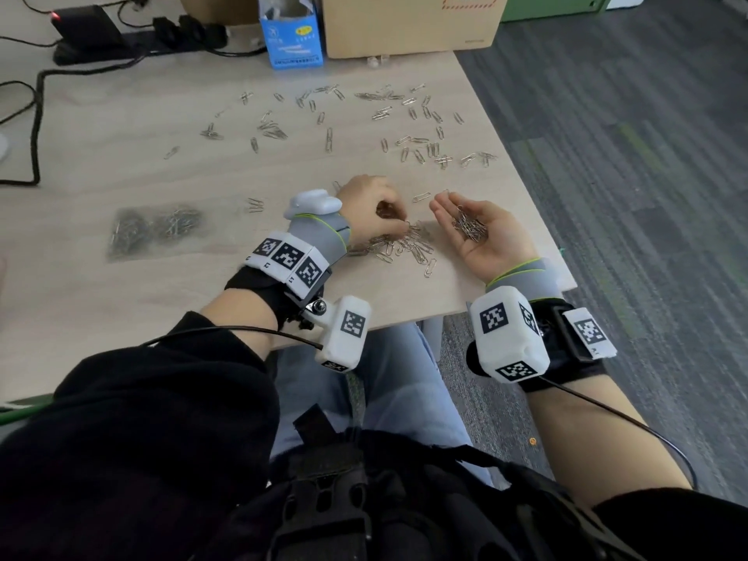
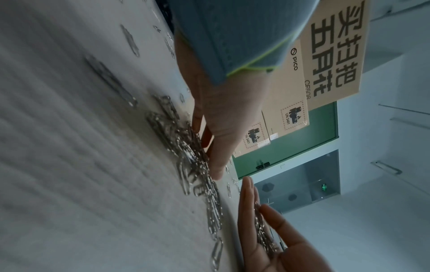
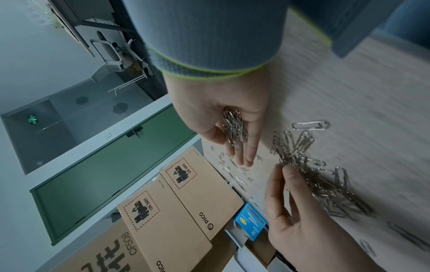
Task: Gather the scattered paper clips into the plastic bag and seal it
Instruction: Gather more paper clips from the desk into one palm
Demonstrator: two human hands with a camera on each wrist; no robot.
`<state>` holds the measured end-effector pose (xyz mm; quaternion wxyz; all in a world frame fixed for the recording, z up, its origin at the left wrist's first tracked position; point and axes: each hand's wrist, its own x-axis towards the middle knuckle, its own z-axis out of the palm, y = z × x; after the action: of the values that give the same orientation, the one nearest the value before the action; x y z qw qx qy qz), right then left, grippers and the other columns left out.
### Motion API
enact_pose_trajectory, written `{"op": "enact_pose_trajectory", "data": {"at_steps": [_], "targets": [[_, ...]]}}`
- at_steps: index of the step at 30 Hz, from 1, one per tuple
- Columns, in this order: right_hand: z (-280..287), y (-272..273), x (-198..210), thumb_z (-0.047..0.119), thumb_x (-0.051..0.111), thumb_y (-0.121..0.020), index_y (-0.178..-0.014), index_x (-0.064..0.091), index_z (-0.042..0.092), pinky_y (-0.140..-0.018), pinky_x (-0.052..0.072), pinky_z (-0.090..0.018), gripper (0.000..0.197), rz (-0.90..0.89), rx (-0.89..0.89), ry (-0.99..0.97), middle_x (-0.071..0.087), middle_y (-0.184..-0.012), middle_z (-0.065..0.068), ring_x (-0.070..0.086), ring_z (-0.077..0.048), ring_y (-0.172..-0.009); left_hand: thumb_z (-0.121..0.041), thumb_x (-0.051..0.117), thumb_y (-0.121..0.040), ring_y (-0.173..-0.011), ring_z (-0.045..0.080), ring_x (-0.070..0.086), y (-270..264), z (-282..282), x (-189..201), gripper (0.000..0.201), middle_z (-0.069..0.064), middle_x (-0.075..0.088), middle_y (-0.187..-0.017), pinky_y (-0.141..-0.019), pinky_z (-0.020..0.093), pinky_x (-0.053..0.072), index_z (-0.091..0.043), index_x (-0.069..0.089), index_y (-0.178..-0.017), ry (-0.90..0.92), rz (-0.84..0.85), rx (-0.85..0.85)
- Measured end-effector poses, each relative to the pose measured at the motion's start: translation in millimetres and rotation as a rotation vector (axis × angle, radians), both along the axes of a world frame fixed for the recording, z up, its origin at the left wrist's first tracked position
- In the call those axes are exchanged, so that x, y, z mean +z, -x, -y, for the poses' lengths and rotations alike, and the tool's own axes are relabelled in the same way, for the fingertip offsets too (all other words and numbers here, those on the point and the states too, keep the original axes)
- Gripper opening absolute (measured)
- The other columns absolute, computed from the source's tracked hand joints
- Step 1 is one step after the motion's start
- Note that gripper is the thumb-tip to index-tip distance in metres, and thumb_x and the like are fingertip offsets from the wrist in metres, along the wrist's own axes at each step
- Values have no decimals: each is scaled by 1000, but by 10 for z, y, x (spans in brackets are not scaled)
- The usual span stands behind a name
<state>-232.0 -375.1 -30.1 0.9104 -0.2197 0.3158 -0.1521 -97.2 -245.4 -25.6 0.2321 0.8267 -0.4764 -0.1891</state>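
Silver paper clips [image 1: 409, 131] lie scattered over the far half of the wooden table [image 1: 121, 127]. A denser pile of clips [image 1: 404, 244] [image 2: 193, 156] [image 3: 321, 176] sits near the front edge. My left hand [image 1: 376, 212] [image 2: 216, 128] [image 3: 302, 220] is curled over that pile, fingertips pinching clips at its top. My right hand [image 1: 485, 236] [image 3: 221, 110] [image 2: 279, 248] lies palm up just right of the pile, fingers relaxed, with a heap of clips [image 1: 469, 226] [image 3: 234, 127] resting in the palm. The clear plastic bag [image 1: 158, 228] lies flat to the left, with clips inside.
A blue carton [image 1: 293, 38] and a cardboard box [image 1: 409, 22] stand at the table's back edge. A black power strip [image 1: 101, 38] with cables lies at the back left. The table's right edge [image 1: 526, 188] runs close beside my right hand, carpet beyond.
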Motion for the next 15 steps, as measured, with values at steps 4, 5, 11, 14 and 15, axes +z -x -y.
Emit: {"op": "enact_pose_trajectory", "data": {"at_steps": [4,5,11,14,15], "targets": [[-59,27,-5,0,42,-94,-93,59,-6,-72,58,-28,19,5,7,-10,71,-77,-17,72,-27,-70,-55,75,-57,-114,23,49,83,-149,57,56,0,58,-121,-92,36,35,-29,66,-105,-44,76,48],[-62,36,-9,1,41,-94,-92,59,-6,-71,58,-28,19,9,2,-12,71,-77,-17,72,-27,-69,-58,76,-54,-120,23,42,107,-169,54,65,-5,51,-129,-95,39,31,-34,62,-112,-110,127,62],[-68,52,-22,1,38,-95,-91,59,-5,-70,58,-28,22,22,-32,-12,72,-74,-17,72,-26,-67,-46,81,-57,-116,31,38,92,-200,-13,65,1,49,-128,-100,39,34,-30,61,-117,-103,62,64],[-74,44,-34,1,38,-96,-91,59,-5,-71,58,-28,22,14,-40,-11,72,-74,-16,72,-26,-67,-36,80,-62,-105,29,51,104,-176,-14,47,9,55,-113,-91,30,36,-18,69,-104,5,-16,78],[-74,42,-38,1,38,-96,-92,59,-5,-71,57,-28,22,13,-44,-12,72,-74,-16,72,-26,-68,-31,79,-66,-102,28,53,117,-162,-19,40,11,57,-110,-87,28,36,-15,69,-101,17,-13,85]]}}
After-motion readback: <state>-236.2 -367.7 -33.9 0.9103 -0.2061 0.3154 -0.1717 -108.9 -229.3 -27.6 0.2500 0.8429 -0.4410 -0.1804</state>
